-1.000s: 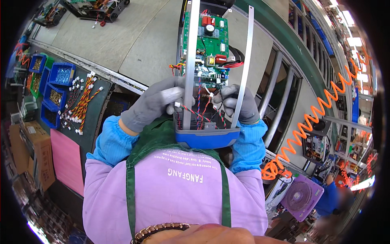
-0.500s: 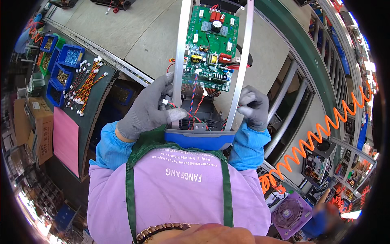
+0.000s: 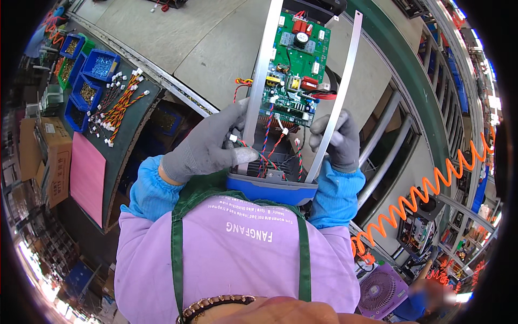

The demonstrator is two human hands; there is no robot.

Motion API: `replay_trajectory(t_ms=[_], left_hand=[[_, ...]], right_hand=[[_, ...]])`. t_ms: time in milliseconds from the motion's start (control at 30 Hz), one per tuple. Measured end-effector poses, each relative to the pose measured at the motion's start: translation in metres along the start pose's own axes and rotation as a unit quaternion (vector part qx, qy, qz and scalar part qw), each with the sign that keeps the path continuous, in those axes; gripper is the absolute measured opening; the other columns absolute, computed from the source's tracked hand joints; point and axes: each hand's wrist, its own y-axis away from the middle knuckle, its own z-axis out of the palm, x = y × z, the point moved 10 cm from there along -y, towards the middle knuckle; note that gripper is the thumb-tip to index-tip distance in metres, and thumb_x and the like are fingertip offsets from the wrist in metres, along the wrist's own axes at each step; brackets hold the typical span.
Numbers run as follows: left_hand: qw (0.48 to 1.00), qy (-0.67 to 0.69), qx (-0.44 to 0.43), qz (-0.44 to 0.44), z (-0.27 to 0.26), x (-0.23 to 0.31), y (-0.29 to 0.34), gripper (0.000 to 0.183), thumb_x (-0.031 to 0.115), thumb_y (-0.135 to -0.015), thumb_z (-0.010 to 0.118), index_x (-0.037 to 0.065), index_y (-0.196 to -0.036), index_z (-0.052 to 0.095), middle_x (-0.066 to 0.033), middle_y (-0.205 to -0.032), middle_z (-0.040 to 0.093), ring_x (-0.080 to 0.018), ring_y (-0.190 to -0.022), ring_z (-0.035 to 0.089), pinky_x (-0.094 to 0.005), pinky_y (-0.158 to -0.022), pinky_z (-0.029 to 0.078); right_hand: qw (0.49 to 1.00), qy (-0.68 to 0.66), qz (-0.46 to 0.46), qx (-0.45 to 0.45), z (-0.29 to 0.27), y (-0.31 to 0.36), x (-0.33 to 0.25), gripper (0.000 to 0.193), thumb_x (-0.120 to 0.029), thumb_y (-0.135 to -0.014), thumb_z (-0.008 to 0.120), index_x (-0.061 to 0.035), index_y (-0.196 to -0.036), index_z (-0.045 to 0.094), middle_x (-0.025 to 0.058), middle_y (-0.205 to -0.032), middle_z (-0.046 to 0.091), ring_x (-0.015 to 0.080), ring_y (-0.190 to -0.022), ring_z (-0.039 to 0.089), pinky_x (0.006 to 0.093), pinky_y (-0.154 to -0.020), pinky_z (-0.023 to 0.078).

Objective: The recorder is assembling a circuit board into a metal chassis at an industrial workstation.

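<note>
A device with a blue front panel (image 3: 272, 190) stands against my body, its green circuit board (image 3: 302, 59) facing up. Two bare metal rails run away from me along its sides. My left hand (image 3: 208, 144), in a grey glove, is closed around the near part of the left rail (image 3: 261, 70), its thumb lying inside beside a white plug (image 3: 233, 138) and twisted wires. Around the right rail (image 3: 345, 75), my gloved right hand (image 3: 340, 141) has its fingers bent; the rail hides part of them. Blue-red wires (image 3: 267, 132) and a red-green wire (image 3: 300, 162) run inside the dark housing.
On the green bench at left are blue bins (image 3: 101, 63) of small parts, a wire bundle (image 3: 123, 108) and a pink sheet (image 3: 88, 181). A cardboard box (image 3: 55, 162) stands beside it. Metal rollers (image 3: 380, 148), an orange coiled hose (image 3: 421, 197) and a purple fan (image 3: 380, 291) are at right.
The device and both hands have shifted right in the picture. The right rail's far end has swung outward, away from the circuit board. The red-green wire's white plug now shows in the housing.
</note>
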Motion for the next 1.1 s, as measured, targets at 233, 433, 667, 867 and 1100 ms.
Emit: replay_trajectory(t_ms=[233, 433, 667, 867, 1100], left_hand=[[1.000, -0.006, 0.007, 0.014, 0.002, -0.004, -0.005, 0.085, 0.027, -0.078, 0.073, 0.002, -0.145, 0.027, -0.0107, -0.110, 0.058, -0.0133, -0.091, 0.056, -0.0262, -0.073, 0.048], [1.000, -0.014, 0.024, 0.010, 0.001, 0.001, -0.005, 0.079, 0.036, -0.082, 0.068, 0.001, -0.142, 0.031, -0.0138, -0.108, 0.060, -0.0173, -0.092, 0.059, -0.0303, -0.079, 0.048], [0.996, -0.065, 0.053, -0.031, -0.002, 0.002, -0.001, 0.070, 0.037, -0.081, 0.068, -0.001, -0.133, 0.042, -0.0082, -0.094, 0.060, -0.0116, -0.081, 0.057, -0.0276, -0.072, 0.047], [0.998, -0.014, 0.041, -0.038, 0.004, -0.001, -0.001, 0.065, 0.037, -0.081, 0.068, -0.001, -0.129, 0.046, -0.0052, -0.089, 0.058, -0.0106, -0.076, 0.054, -0.0268, -0.070, 0.046], [0.986, 0.160, 0.034, -0.047, 0.002, -0.028, 0.001, 0.042, 0.029, -0.090, 0.056, -0.001, -0.119, 0.054, -0.0036, -0.090, 0.059, -0.0101, -0.077, 0.055, -0.0251, -0.068, 0.046]], right_hand=[[0.967, -0.168, 0.024, -0.193, 0.042, -0.004, 0.015, 0.020, -0.009, -0.083, 0.067, 0.0037, -0.098, 0.062, 0.0204, -0.089, 0.067, 0.0181, -0.062, 0.066, 0.0261, -0.049, 0.053], [0.955, -0.033, 0.000, -0.293, 0.069, 0.010, 0.020, 0.030, 0.000, -0.084, 0.061, -0.0018, -0.114, 0.063, 0.0218, -0.103, 0.065, 0.0174, -0.068, 0.065, 0.0255, -0.054, 0.051], [0.908, 0.104, -0.158, -0.374, 0.114, 0.015, 0.001, 0.028, -0.003, -0.078, 0.069, -0.0007, -0.106, 0.067, 0.0188, -0.095, 0.068, 0.0235, -0.076, 0.068, 0.0321, -0.064, 0.053], [0.878, 0.273, -0.309, -0.242, 0.105, 0.021, -0.014, 0.020, 0.000, -0.075, 0.071, -0.0028, -0.094, 0.069, 0.0165, -0.088, 0.068, 0.0263, -0.074, 0.069, 0.0312, -0.062, 0.056], [0.957, 0.238, -0.164, 0.034, 0.062, 0.012, 0.000, 0.021, 0.004, -0.080, 0.065, -0.0013, -0.097, 0.056, 0.0010, -0.068, 0.051, 0.0062, -0.052, 0.044, 0.0205, -0.046, 0.031]])
